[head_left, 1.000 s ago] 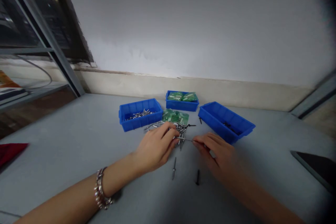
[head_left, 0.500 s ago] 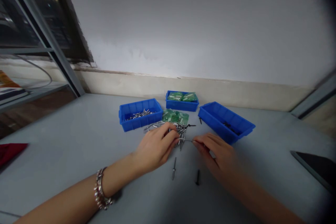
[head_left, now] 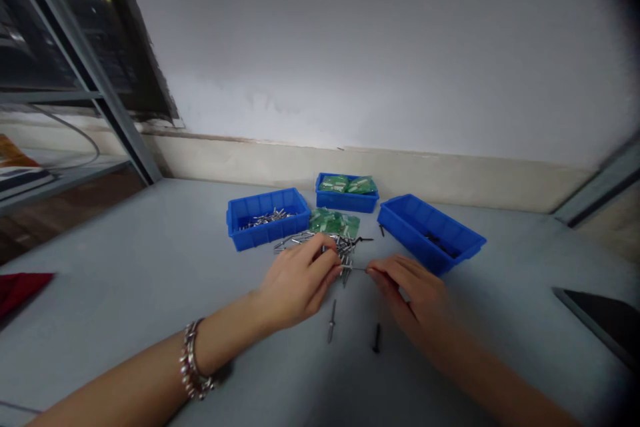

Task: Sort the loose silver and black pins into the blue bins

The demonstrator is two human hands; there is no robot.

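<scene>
A silver pop rivet (head_left: 354,268) stretches level between my two hands. My left hand (head_left: 300,277) pinches its thicker end, and my right hand (head_left: 410,287) pinches the thin pin end between thumb and fingertips. Just beyond my left fingers lies a loose pile of silver rivets (head_left: 346,247), partly hidden by that hand. Nearer to me on the table, a single rivet (head_left: 332,321) rests by itself. To its right is a black screw (head_left: 377,338), below my right hand.
A blue bin (head_left: 270,235) with silver rivets stands at left. Another blue bin (head_left: 347,201) holds green packets, with more green packets (head_left: 333,221) before it. The right blue bin (head_left: 420,240) contains dark screws. A dark flat object (head_left: 600,320) lies far right, red cloth (head_left: 23,290) far left.
Hardly anything differs. Both hands keep the same pinch on the rivet, and the bins, pile and loose pieces stay where they were.
</scene>
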